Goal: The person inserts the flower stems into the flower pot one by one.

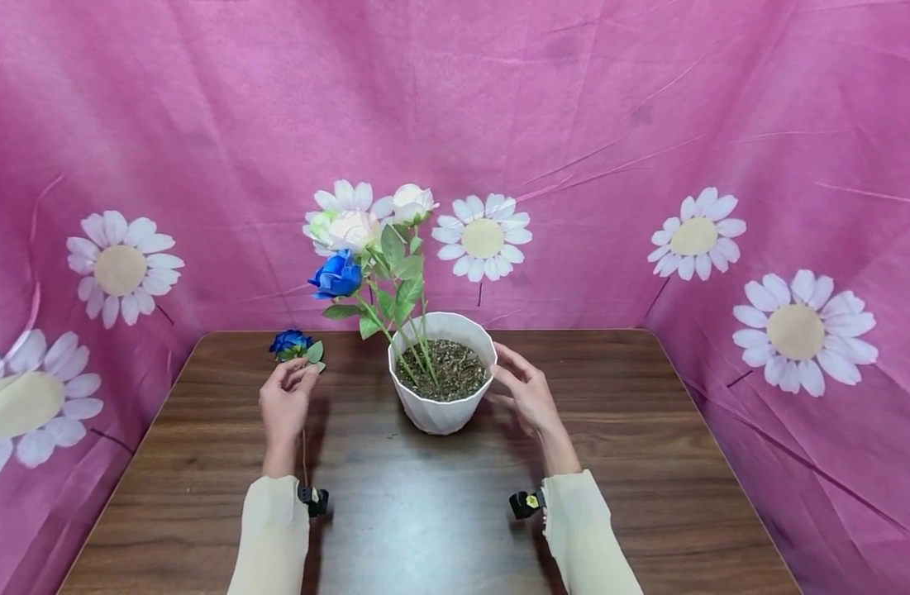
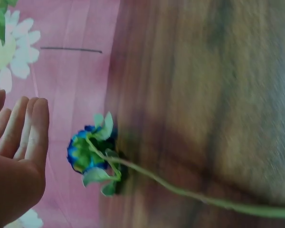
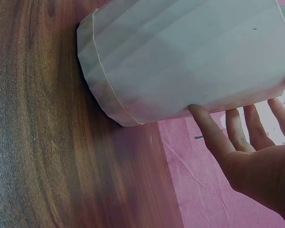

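Observation:
A white faceted flowerpot point(image 1: 441, 417) holds dark soil point(image 1: 455, 372) and several stems. A blue rose point(image 1: 337, 274), a pale pink-white flower point(image 1: 353, 230) and a white rose point(image 1: 413, 203) lean left above its rim. My right hand point(image 1: 527, 395) touches the pot's right side with spread, fairly straight fingers point(image 3: 213, 135); its thumb is near the rim. Another blue rose point(image 2: 83, 152) lies at the table's far left, its long stem point(image 2: 180, 190) running toward me. My left hand point(image 1: 285, 405) hovers over it, fingers point(image 2: 35, 133) extended and apart from the flower.
The brown wooden table point(image 1: 618, 463) bears the pot near its back edge. Behind and on both sides hangs a pink cloth point(image 1: 574, 99) printed with large white daisies. A black wrist camera point(image 1: 526, 504) sits at the right cuff, another point(image 1: 315, 501) at the left.

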Available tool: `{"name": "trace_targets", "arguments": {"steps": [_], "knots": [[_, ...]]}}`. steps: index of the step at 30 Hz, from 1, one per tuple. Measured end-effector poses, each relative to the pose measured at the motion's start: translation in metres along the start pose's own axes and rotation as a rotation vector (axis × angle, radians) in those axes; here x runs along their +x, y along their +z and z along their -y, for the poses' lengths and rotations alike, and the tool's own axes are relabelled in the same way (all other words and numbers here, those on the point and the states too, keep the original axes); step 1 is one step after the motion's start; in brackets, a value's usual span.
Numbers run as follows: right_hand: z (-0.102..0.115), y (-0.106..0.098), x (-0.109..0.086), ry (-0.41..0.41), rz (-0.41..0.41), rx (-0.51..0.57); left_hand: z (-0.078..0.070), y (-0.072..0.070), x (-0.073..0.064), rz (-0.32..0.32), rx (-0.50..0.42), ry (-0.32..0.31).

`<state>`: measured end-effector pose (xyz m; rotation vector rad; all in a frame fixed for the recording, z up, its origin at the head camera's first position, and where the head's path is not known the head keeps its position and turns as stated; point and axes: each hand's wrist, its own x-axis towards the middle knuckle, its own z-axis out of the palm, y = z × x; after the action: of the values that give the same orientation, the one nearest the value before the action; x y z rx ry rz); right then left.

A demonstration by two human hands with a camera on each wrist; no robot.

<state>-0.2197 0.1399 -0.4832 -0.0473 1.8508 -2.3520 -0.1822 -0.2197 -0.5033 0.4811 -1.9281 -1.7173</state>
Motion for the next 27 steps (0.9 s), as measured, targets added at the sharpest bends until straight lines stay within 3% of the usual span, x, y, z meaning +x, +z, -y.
{"name": "trace_targets", "arguments": {"steps": [12, 21, 27], "knots": [[0.001, 0.001, -0.003, -0.001, -0.006, -0.008, 0.009, -0.021, -0.007, 0.016, -0.043, -0.161], [0.0, -0.001, -0.003, 0.002, -0.003, -0.01, 0.028, -0.029, -0.011, 0.026, -0.04, -0.261], [0.0, -0.001, -0.001, -0.004, 0.008, -0.01, 0.036, -0.034, -0.013, 0.011, 0.0, -0.287]]}}
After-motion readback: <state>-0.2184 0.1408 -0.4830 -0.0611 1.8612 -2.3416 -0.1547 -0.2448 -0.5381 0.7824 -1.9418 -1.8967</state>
